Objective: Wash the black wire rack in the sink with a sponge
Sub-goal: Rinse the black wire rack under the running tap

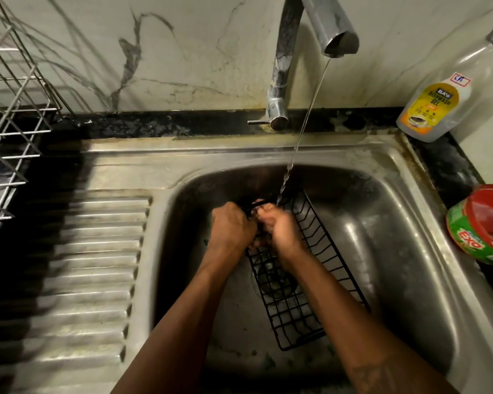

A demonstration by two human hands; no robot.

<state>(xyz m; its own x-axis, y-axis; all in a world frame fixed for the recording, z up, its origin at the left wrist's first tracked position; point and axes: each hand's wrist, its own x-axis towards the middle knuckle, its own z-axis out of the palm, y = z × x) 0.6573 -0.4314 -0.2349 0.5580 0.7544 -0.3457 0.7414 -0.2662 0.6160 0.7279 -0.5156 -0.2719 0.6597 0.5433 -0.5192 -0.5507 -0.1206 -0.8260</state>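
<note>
While water runs from the tap [285,66], both hands grip the far end of the black wire rack [293,317] in the sink [404,211].
The left hand [231,228] and right hand [282,231] curl tight round its top wires, side by side; any sponge inside is hidden. The rack lies over the drain, with open basin to its right. A dishwash gel bottle [435,100] and a red tub [481,226] stand on the right ledge.

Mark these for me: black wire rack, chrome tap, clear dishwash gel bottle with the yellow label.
Black wire rack [290,314], head view, on the grid floor near its close end.
Chrome tap [282,66], head view, on the upright pipe.
Clear dishwash gel bottle with yellow label [435,103], head view, on the label.
</note>
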